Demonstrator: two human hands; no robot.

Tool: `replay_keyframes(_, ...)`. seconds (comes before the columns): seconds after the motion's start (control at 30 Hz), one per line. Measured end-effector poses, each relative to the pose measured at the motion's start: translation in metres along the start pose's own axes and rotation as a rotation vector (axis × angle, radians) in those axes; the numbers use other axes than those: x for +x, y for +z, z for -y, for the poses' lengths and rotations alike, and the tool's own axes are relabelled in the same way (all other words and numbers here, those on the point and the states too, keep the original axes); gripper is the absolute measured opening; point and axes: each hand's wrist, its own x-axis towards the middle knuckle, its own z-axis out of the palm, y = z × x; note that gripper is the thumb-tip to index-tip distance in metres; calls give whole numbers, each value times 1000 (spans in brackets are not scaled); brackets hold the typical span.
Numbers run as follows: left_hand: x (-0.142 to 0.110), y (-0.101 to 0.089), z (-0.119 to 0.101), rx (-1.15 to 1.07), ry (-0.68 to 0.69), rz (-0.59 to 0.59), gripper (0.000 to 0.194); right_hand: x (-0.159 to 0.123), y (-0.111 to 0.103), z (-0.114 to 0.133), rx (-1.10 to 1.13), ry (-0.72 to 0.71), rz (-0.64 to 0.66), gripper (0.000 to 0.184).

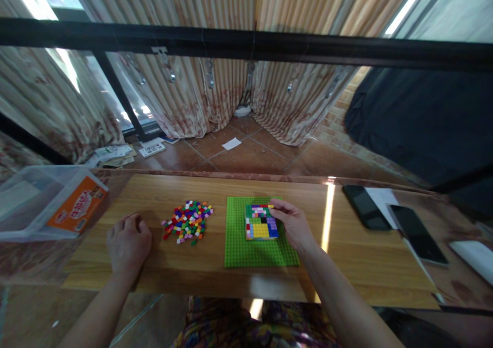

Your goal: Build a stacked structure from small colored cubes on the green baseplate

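A green baseplate (239, 250) lies on the wooden board, carrying a low, roughly square build of multicoloured toy bricks (260, 230) with a yellow area at its near side. My right hand (291, 223) reaches in from the right, thumb and forefinger pinched at the build's far right corner. Between those fingertips a small pale brick (271, 206) partly shows. My left hand (129, 242) rests on the board at the left with its fingers curled under, apart from everything else. Nearest to it is a loose pile of small coloured bricks (188, 220).
A clear plastic box (23, 230) with an orange label stands beyond my left hand. To the right lie a black phone (365, 207), a second dark phone (419, 234) and white paper (379, 199). A dark metal bar (231, 43) crosses ahead, before curtains (215, 96).
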Motion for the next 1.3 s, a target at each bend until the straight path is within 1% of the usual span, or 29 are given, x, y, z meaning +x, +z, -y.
replay_keyframes(0.13, -1, -3, -2, -23, 8, 9, 47, -1, -4, 0, 0, -21, 8, 47)
replay_keyframes(0.2, -1, -4, -3, -25, -8, 13, 46, -2, -9, 1, 24, -26, -15, 48)
replay_keyframes(0.33, -1, -3, -3, -22, -18, 23, 46, -7, -21, 9, 12, -59, -99, 38)
replay_keyframes(0.4, -1, -2, -3, -31, -24, 17, 45, -13, -21, 17, -47, -130, -103, 32)
replay_keyframes(0.43, -1, -2, -3, -37, -30, 14, 45, -18, -17, 21, -86, -174, -101, 31)
replay_keyframes(0.47, -2, -1, -4, -44, -33, 7, 44, -23, -11, 26, -131, -214, -95, 30)
replay_keyframes(0.53, -3, -1, -4, -47, -28, 2, 44, -35, 8, 34, -227, -271, -66, 29)
replay_keyframes(0.57, -4, -1, -5, -43, -30, 6, 44, -41, 20, 37, -282, -289, -21, 27)
replay_keyframes(0.63, -5, -2, -6, -43, -41, 7, 43, -53, 47, 37, -428, -357, 126, 22)
replay_keyframes(0.67, -5, -3, -7, -45, -47, 12, 43, -57, 61, 35, -518, -402, 200, 20)
replay_keyframes(0.73, -6, -5, -9, -52, -58, 23, 42, -61, 87, 26, -695, -492, 294, 20)
replay_keyframes(0.8, -7, -6, -11, -67, -64, 31, 41, -57, 110, 13, -877, -541, 318, 24)
replay_keyframes(0.9, -9, -7, -12, -94, -76, 25, 39, -44, 135, -6, -1132, -526, 328, 30)
replay_keyframes(0.97, -9, -7, -12, -109, -90, 20, 38, -35, 145, -17, -1245, -493, 355, 30)
replay_keyframes(1.07, -10, -7, -13, -124, -108, 29, 37, -25, 153, -27, -1327, -452, 373, 25)
replay_keyframes(1.17, -9, -9, -14, -126, -128, 47, 38, -20, 155, -33, -1336, -430, 355, 21)
replay_keyframes(1.3, -9, -10, -15, -142, -130, 55, 38, -19, 154, -35, -1310, -419, 352, 17)
